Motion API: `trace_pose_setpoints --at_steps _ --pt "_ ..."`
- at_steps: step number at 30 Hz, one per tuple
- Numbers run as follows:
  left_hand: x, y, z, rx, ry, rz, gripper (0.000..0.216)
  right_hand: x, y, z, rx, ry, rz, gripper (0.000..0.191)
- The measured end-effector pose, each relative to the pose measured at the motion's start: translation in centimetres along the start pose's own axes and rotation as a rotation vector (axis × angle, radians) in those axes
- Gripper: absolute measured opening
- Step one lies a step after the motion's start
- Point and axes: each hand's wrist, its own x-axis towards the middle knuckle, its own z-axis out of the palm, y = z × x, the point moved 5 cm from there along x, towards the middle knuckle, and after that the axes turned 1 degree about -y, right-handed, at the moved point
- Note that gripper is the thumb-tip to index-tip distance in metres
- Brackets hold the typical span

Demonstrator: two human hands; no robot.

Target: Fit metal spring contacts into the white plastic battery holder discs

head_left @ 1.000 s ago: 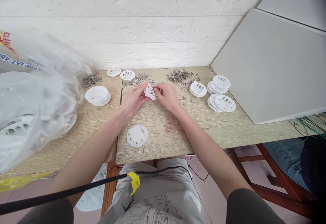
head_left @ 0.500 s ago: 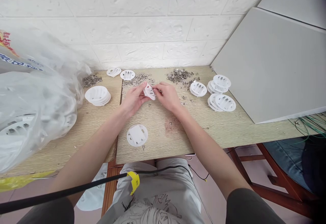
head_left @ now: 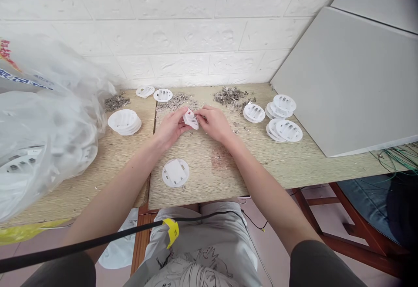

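My left hand (head_left: 173, 126) grips a white round plastic battery holder (head_left: 190, 119), thumb on one side and fingers on the other. The holder is tilted, its slotted face turned partly toward me. Against its right edge, my right hand (head_left: 214, 123) has thumb and fingertips pinched together; whatever is between them is too small or hidden to make out. Nearer to me, another white round holder (head_left: 175, 173) lies flat with a square raised part upward. Beyond the hands are heaps of small metal contact pieces, one heap (head_left: 178, 101) behind the left hand and a darker one (head_left: 231, 97) behind the right.
Stacked white holders stand at left (head_left: 124, 122) and right (head_left: 289, 130), with a smaller stack (head_left: 254, 113) beside the right ones. A clear plastic bag (head_left: 55, 134) with more holders covers the left side. A grey panel (head_left: 346, 82) leans at right; a black cable (head_left: 130, 232) crosses my lap.
Almost nothing differs. Both hands stay at the same holder, with only a slight shift of the fingers and of the camera view.
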Motion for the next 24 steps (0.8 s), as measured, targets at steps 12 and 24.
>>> trace_pose_setpoints --at_steps 12,24 --pt "-0.10 -0.06 0.18 0.080 -0.071 0.051 0.025 -0.04 -0.06 0.02 -0.013 -0.020 -0.011 0.029" --pt "0.14 -0.22 -0.04 0.080 -0.038 0.058 0.024 0.05 0.05 0.36 -0.004 -0.039 -0.025 0.029"
